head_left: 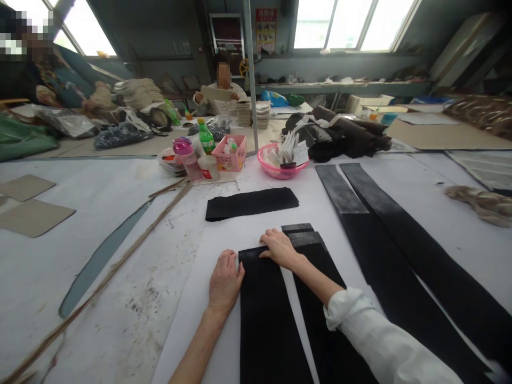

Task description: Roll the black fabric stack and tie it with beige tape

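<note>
From the head view, my left hand lies flat, fingers together, its fingertips against the left edge of the near strip, a black fabric piece running from my body outward on the white table. My right hand rests palm down on that strip's far end, fingers spread and relaxed, gripping nothing, only pressing. Just right of it lies a second strip, with a narrow white gap between the two, and its grey end pieces show beyond my right fingers. I judge the lining-up about midway: these two strips lie side by side and roughly even at the top, while the folded piece farther out lies apart, untouched. Two long strips stretch away on the right, well apart from my hands. Beyond stand a pink basket, a pink box and a green bottle; a person sits at the far side.
</note>
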Demonstrator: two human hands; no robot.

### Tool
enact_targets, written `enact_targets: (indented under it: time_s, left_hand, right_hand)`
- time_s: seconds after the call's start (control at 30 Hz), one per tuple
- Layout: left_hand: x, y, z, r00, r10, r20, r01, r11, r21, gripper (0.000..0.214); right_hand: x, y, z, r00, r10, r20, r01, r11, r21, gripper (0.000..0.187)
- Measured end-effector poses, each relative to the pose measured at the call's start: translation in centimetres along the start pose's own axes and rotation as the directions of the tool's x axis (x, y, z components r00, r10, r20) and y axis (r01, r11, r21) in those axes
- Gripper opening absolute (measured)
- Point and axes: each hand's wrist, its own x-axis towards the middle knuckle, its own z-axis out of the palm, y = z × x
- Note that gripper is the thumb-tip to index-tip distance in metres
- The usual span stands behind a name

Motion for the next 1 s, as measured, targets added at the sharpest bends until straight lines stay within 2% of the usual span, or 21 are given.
enact_targets:
  time_s: [0.17, 0.27, 0.33, 0.43, 0.47, 0.53, 0.63, 0.73, 0.87, 1.0]
  left_hand:
    - [-0.1, -0.4, -0.2, 0.999, -0.033, 0.009, 0.034, 0.995, -0.098, 0.031]
    - [0.0, -1.0, -0.6, 0.992, -0.123, 0.037, 0.129, 0.955, -0.268, 0.038]
    - [0.2, -1.2, -1.0, 0.969, -0.231, 0.089, 0.246, 0.864, -0.440, 0.039]
    - [0.6, -0.6, -2.0, 0.904, -0.354, 0.238, 0.412, 0.579, -0.704, 0.041]
    - [0.8, -0.2, -2.4, 0.889, -0.365, 0.277, 0.435, 0.481, -0.761, 0.040]
    - [0.9, 1.1, -3.5, 0.874, -0.375, 0.310, 0.441, 0.340, -0.831, 0.032]
    - [0.7, 3.0, -5.2, 0.857, -0.403, 0.321, 0.427, 0.207, -0.880, 0.023]
    - [0.2, 4.7, -6.9, 0.840, -0.411, 0.354, 0.421, 0.085, -0.903, 0.023]
    - [-0.6, 6.4, -8.8, 0.804, -0.453, 0.385, 0.414, -0.038, -0.910, 0.022]
    - [-1.1, 7.6, -10.0, 0.771, -0.511, 0.379, 0.398, -0.078, -0.914, 0.023]
  right_hand:
    - [1.9, 0.2, 0.1, 0.995, 0.018, 0.094, -0.033, 0.987, 0.160, 0.024]
    - [1.8, 0.7, 0.1, 0.992, 0.028, 0.125, -0.068, 0.943, 0.325, 0.019]
    - [1.2, 0.9, 0.1, 0.994, 0.030, 0.109, -0.075, 0.897, 0.436, 0.018]
    - [-0.4, 0.5, 0.0, 0.997, 0.043, 0.062, -0.071, 0.808, 0.584, 0.020]
    - [-0.9, 0.2, -0.1, 0.997, 0.062, 0.042, -0.074, 0.747, 0.661, 0.022]
    - [-2.3, -0.6, -0.6, 0.993, 0.120, 0.014, -0.078, 0.550, 0.832, 0.025]
    - [-4.5, -2.2, -1.9, 0.979, 0.201, 0.037, -0.079, 0.204, 0.976, 0.031]
    - [-6.8, -3.9, -3.1, 0.970, 0.238, 0.052, -0.045, -0.035, 0.998, 0.034]
    - [-9.2, -5.5, -4.0, 0.975, 0.223, 0.001, 0.051, -0.227, 0.973, 0.032]
    - [-10.7, -6.5, -4.6, 0.970, 0.244, -0.019, 0.089, -0.276, 0.957, 0.031]
